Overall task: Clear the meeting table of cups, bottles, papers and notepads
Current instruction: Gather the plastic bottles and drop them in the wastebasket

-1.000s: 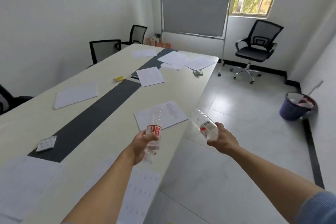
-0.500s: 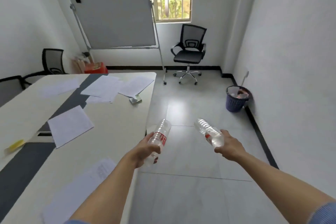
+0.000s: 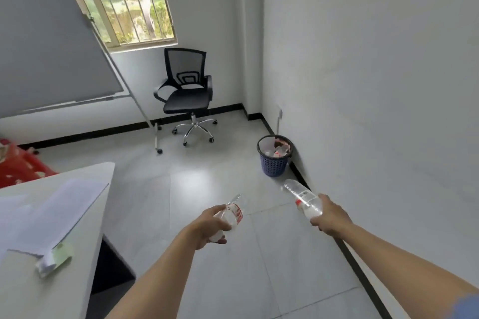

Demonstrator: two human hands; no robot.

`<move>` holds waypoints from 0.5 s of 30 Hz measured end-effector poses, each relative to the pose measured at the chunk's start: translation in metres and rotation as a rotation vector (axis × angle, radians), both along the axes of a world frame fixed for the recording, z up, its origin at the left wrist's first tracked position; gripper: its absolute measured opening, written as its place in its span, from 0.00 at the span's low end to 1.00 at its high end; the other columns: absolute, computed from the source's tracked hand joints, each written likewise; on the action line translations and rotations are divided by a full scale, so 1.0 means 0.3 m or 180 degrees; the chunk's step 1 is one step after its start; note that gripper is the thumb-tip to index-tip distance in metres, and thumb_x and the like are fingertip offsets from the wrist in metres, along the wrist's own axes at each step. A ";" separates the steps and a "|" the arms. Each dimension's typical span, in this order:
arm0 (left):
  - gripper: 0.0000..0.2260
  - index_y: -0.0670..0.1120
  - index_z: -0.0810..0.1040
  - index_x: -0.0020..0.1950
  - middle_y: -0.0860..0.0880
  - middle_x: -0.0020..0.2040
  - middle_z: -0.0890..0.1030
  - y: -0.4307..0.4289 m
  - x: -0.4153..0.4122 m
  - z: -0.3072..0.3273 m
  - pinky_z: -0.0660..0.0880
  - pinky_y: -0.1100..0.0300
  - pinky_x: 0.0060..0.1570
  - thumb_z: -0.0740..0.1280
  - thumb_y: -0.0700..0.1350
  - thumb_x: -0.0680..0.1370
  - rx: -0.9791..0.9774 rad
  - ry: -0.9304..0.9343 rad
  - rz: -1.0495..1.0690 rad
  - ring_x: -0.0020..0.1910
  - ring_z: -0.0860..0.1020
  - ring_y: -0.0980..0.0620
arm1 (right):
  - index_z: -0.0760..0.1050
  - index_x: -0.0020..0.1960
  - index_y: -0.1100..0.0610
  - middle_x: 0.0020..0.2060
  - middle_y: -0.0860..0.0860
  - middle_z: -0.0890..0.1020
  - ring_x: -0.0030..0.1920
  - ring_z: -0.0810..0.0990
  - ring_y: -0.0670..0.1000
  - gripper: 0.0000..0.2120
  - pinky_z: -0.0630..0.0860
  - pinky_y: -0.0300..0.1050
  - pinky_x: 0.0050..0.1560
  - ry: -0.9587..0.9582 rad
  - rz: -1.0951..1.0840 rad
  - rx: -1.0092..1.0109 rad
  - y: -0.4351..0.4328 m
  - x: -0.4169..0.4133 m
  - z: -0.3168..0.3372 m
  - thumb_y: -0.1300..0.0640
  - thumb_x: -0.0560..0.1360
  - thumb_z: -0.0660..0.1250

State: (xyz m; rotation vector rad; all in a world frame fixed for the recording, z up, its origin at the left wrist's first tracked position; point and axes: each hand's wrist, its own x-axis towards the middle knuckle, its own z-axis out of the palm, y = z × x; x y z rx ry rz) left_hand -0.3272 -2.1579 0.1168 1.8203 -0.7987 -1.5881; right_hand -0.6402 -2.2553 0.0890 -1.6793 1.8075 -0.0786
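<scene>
My left hand (image 3: 212,225) grips a clear plastic bottle with a red label (image 3: 234,211), its neck pointing up and away over the floor. In my right hand (image 3: 328,217) is a second clear bottle (image 3: 300,195) with a white and red label, tilted toward the upper left. A blue waste basket (image 3: 274,166) holding paper and bottles stands on the floor by the right wall, ahead of both hands. The white meeting table (image 3: 77,254) is at the lower left, with loose papers (image 3: 51,212) and a small pale green object (image 3: 55,258) near its corner.
A black office chair (image 3: 188,97) on castors stands under the window. A whiteboard on a wheeled stand (image 3: 51,54) fills the upper left. Something red (image 3: 18,166) sits on the floor behind the table. Grey tiled floor lies between me and the basket.
The view has swung right, away from the table and toward the wall corner. The basket is now closer and nearer the middle. Both hands still hold their bottles.
</scene>
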 end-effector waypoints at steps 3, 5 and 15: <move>0.30 0.50 0.65 0.75 0.38 0.63 0.73 -0.283 -0.002 0.014 0.82 0.52 0.40 0.66 0.31 0.76 -0.0068 -0.0025 0.0004 0.37 0.79 0.42 | 0.58 0.74 0.51 0.53 0.54 0.80 0.45 0.80 0.55 0.37 0.79 0.47 0.48 0.0116 -0.0009 -0.0013 -0.287 -0.003 0.043 0.51 0.70 0.71; 0.29 0.51 0.64 0.75 0.38 0.62 0.74 -0.441 0.011 0.009 0.81 0.54 0.36 0.65 0.32 0.77 -0.0043 -0.0053 0.0082 0.34 0.81 0.43 | 0.59 0.73 0.52 0.53 0.55 0.80 0.46 0.82 0.56 0.35 0.79 0.48 0.49 0.0135 -0.0018 0.0012 -0.459 0.019 0.054 0.51 0.70 0.70; 0.29 0.52 0.64 0.75 0.40 0.64 0.72 -1.314 0.264 -0.130 0.78 0.56 0.34 0.57 0.32 0.76 0.0298 -0.0188 0.0019 0.37 0.80 0.43 | 0.56 0.72 0.53 0.50 0.58 0.80 0.40 0.85 0.58 0.32 0.81 0.48 0.38 -0.0060 -0.0190 0.0527 -1.243 0.253 -0.132 0.53 0.72 0.66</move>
